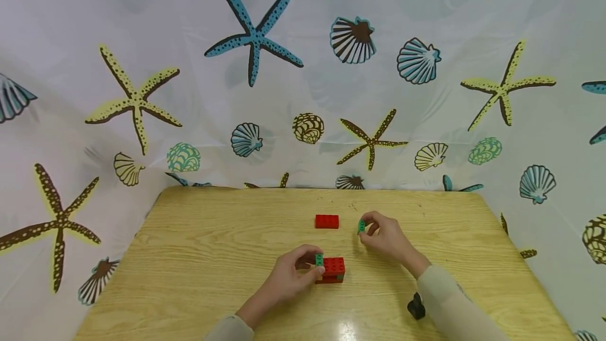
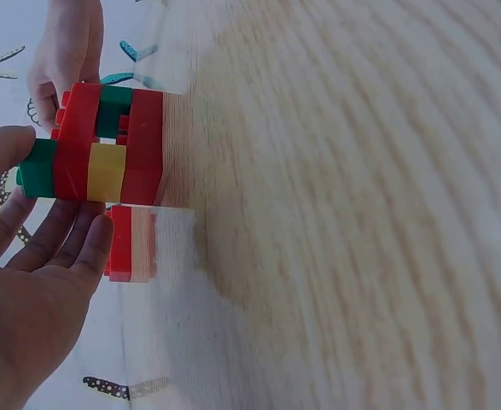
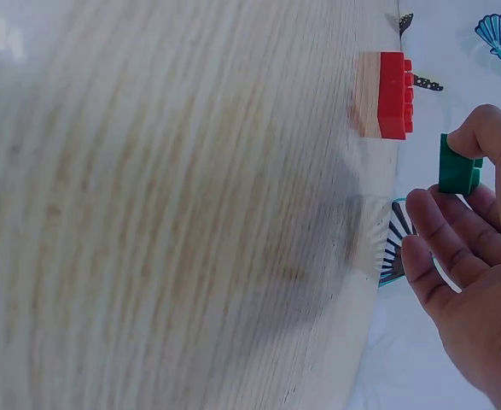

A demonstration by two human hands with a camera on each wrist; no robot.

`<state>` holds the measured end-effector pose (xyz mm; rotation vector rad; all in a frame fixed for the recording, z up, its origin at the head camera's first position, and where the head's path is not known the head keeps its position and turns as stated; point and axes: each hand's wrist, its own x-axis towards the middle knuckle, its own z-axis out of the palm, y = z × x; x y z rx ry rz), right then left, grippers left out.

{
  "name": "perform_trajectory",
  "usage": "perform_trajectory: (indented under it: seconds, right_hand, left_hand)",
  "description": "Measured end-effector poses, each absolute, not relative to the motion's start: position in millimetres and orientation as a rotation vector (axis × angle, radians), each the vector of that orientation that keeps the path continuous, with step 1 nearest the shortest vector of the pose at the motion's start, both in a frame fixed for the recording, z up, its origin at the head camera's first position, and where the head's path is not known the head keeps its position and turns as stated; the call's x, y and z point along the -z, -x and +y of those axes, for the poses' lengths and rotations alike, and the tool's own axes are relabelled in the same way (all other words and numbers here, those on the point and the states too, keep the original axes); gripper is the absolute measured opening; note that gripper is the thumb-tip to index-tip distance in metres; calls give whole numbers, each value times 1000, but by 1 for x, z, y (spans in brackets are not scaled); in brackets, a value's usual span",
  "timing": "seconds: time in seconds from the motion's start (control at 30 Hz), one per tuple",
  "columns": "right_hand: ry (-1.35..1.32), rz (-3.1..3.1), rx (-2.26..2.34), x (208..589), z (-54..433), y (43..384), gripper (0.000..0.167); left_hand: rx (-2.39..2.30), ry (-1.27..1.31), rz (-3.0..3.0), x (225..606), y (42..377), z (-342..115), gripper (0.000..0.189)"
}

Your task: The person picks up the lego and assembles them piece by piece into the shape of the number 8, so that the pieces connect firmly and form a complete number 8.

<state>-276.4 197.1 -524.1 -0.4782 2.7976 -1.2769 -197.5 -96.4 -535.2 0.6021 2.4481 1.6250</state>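
On the wooden table stands a small stack of toy building bricks [image 1: 334, 266]. Its upper and lower layers are red, and between them sit a yellow brick [image 2: 107, 171] and a green one [image 2: 113, 111] with a gap between. A further green brick [image 2: 37, 169] is on top at the stack's left end, where my left hand [image 1: 291, 273] pinches it between thumb and fingers. Farther back and to the right, my right hand [image 1: 389, 237] pinches another small green brick [image 3: 457, 164] above the tabletop, its remaining fingers loosely bent.
A loose red brick [image 1: 327, 221] lies studs up behind the stack, left of my right hand. Near my right sleeve is a small black object [image 1: 416, 307]. A white curtain [image 1: 293, 93] printed with starfish and shells hangs along the back and sides of the table [image 1: 213, 257].
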Motion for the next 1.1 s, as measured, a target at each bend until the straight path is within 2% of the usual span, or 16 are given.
perform_trajectory:
  seconds: [0.3,0.6,1.1]
  right_hand:
    - [592,2794,1274,518,193,261,32]
    - [709,2785,1228,514,189,244,40]
    - [789,2669,1258,503,174,225,33]
  left_hand:
    - [-1619,-615,2462,536,197,-96,38]
    - [-1611,-598,2463,537,198,-95,36]
    - [-1630,-597,2459,536,198,-95,35]
